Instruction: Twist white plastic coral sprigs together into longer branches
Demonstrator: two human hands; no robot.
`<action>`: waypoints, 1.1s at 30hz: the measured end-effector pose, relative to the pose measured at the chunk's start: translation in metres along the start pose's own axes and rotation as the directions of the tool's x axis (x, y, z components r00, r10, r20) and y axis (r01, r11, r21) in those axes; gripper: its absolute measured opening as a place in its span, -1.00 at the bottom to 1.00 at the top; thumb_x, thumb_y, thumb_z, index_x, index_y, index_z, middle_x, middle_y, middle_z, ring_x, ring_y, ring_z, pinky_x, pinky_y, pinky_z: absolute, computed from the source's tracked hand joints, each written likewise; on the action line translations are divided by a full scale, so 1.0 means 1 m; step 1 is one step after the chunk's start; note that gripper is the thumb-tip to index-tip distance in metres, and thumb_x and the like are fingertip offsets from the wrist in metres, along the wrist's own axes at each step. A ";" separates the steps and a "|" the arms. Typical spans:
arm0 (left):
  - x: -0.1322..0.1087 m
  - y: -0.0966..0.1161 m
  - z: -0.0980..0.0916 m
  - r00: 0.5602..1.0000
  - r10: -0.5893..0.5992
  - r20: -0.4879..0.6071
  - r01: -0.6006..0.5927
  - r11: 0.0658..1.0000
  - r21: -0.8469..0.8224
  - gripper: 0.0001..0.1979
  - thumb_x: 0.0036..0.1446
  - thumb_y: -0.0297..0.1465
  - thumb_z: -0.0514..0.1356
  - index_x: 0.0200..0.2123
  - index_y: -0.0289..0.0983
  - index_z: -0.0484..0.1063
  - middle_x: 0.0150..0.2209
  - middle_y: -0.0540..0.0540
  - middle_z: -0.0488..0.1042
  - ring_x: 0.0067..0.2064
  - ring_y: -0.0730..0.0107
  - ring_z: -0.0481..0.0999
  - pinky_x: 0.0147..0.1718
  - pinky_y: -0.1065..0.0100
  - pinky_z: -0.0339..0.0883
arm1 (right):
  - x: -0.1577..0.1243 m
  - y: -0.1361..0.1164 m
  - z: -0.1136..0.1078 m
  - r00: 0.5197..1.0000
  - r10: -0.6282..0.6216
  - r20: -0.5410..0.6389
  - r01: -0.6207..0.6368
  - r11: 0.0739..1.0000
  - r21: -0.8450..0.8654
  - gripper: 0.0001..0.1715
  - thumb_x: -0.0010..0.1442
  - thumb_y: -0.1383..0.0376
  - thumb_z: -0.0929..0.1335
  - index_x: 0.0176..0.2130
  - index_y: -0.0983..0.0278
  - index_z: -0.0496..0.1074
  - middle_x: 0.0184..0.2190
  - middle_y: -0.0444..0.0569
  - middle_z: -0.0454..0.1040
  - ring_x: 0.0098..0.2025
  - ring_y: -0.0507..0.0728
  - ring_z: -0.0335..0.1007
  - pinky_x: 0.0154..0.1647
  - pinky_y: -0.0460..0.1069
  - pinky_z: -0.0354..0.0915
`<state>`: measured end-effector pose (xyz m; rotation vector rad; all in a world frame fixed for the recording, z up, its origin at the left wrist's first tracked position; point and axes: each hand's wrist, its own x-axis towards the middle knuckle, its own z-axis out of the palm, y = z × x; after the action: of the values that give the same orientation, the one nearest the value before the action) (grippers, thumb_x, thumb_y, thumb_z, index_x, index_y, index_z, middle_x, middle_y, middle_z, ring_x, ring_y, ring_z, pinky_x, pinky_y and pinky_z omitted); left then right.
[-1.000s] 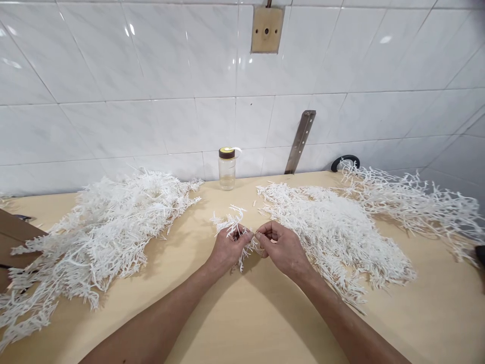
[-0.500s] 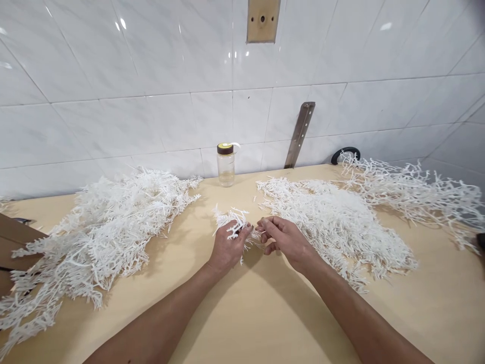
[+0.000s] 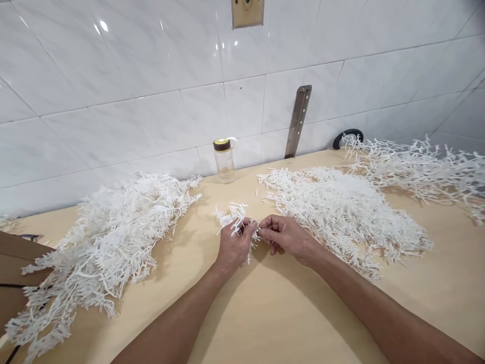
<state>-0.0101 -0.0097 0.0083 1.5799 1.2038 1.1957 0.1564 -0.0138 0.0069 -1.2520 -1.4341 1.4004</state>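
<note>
Currently gripping a small bunch of white twigs (image 3: 238,213) in the left hand (image 3: 237,246), closed round it over the middle of the surface (image 3: 265,316). Working at the bunch's right side with the right hand (image 3: 285,235), narrow at thumb and forefinger; too fine there to tell of any strand pinched. Probably at the step of handling single strands, calling next for a steady left hold and a careful right pinch. Flanked by a left pile (image 3: 121,232) slanting from the back edge, a right pile (image 3: 333,207) toward the back right corner, and a bottle (image 3: 225,166) near the back edge
</note>
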 end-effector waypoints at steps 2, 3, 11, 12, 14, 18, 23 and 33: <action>0.001 0.000 -0.001 0.999 -0.040 0.015 0.040 0.999 0.005 -0.76 0.16 -0.25 0.15 -0.46 -0.28 0.43 -0.52 -0.01 0.43 -0.45 0.44 0.37 -0.40 0.41 0.26 | -0.001 -0.001 0.001 1.000 -0.007 0.004 0.007 1.000 -0.020 -0.68 0.10 0.08 0.42 -0.31 0.28 0.40 -0.59 -0.20 0.39 -0.63 -0.01 0.38 -0.65 -0.14 0.16; 0.001 0.000 -0.001 0.999 -0.046 0.021 0.046 0.999 0.010 -0.75 0.16 -0.26 0.15 -0.48 -0.28 0.42 -0.53 0.00 0.42 -0.46 0.45 0.36 -0.40 0.41 0.25 | -0.001 -0.001 0.001 1.000 -0.005 0.005 0.005 1.000 -0.024 -0.69 0.10 0.09 0.41 -0.31 0.28 0.39 -0.59 -0.20 0.39 -0.64 -0.01 0.38 -0.65 -0.14 0.18; 0.004 -0.006 0.000 0.994 -0.089 0.060 0.093 0.993 -0.067 -0.82 0.08 -0.28 0.23 -0.39 -0.30 0.46 -0.43 -0.05 0.48 -0.36 0.39 0.44 -0.33 0.41 0.30 | 0.002 0.003 -0.001 1.000 0.003 -0.020 -0.004 0.999 -0.050 -0.76 0.12 0.14 0.37 -0.31 0.28 0.38 -0.56 -0.18 0.42 -0.64 0.00 0.40 -0.63 -0.14 0.28; 0.004 -0.006 0.000 0.992 -0.101 0.073 0.107 0.992 -0.071 -0.83 0.07 -0.29 0.23 -0.37 -0.30 0.47 -0.42 -0.06 0.50 -0.35 0.37 0.45 -0.32 0.40 0.30 | 0.002 0.003 -0.001 1.000 0.001 -0.023 -0.002 0.998 -0.058 -0.75 0.12 0.13 0.37 -0.31 0.28 0.38 -0.56 -0.18 0.42 -0.65 -0.01 0.40 -0.63 -0.13 0.29; 0.004 -0.004 -0.001 0.990 -0.113 0.086 0.118 0.992 -0.052 -0.83 0.07 -0.30 0.23 -0.36 -0.30 0.48 -0.42 -0.07 0.51 -0.34 0.35 0.47 -0.32 0.40 0.31 | 0.002 0.003 -0.001 0.999 -0.012 -0.033 0.009 0.997 -0.079 -0.75 0.13 0.13 0.37 -0.31 0.28 0.39 -0.54 -0.17 0.41 -0.65 -0.01 0.38 -0.63 -0.12 0.31; 0.006 -0.003 -0.003 0.990 -0.098 0.098 0.097 0.995 0.014 -0.79 0.11 -0.25 0.21 -0.35 -0.29 0.50 -0.40 -0.07 0.52 -0.34 0.35 0.46 -0.33 0.39 0.30 | -0.001 -0.002 0.001 0.995 -0.078 -0.069 0.069 0.991 -0.117 -0.76 0.14 0.13 0.37 -0.33 0.26 0.42 -0.50 -0.15 0.42 -0.63 -0.02 0.35 -0.61 -0.10 0.33; 0.006 -0.008 -0.005 0.988 -0.086 0.125 0.078 0.995 0.065 -0.71 0.16 -0.18 0.17 -0.42 -0.29 0.46 -0.47 -0.05 0.46 -0.40 0.38 0.41 -0.37 0.40 0.27 | -0.003 -0.004 0.004 0.986 -0.124 -0.110 0.114 0.989 -0.095 -0.80 0.15 0.14 0.37 -0.34 0.23 0.43 -0.55 -0.16 0.39 -0.58 0.01 0.32 -0.57 -0.09 0.37; 0.006 -0.008 -0.006 0.987 -0.062 0.150 0.047 0.994 0.101 -0.69 0.20 -0.17 0.12 -0.44 -0.27 0.41 -0.46 -0.05 0.43 -0.39 0.36 0.39 -0.38 0.40 0.24 | 0.000 -0.003 0.001 0.997 -0.077 -0.007 0.076 0.995 -0.070 -0.69 0.19 0.06 0.35 -0.31 0.26 0.44 -0.49 -0.13 0.39 -0.57 -0.01 0.31 -0.58 -0.10 0.37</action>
<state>-0.0171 -0.0021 0.0033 1.6676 1.2121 0.9749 0.1551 -0.0142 0.0097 -1.2322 -1.5201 1.3017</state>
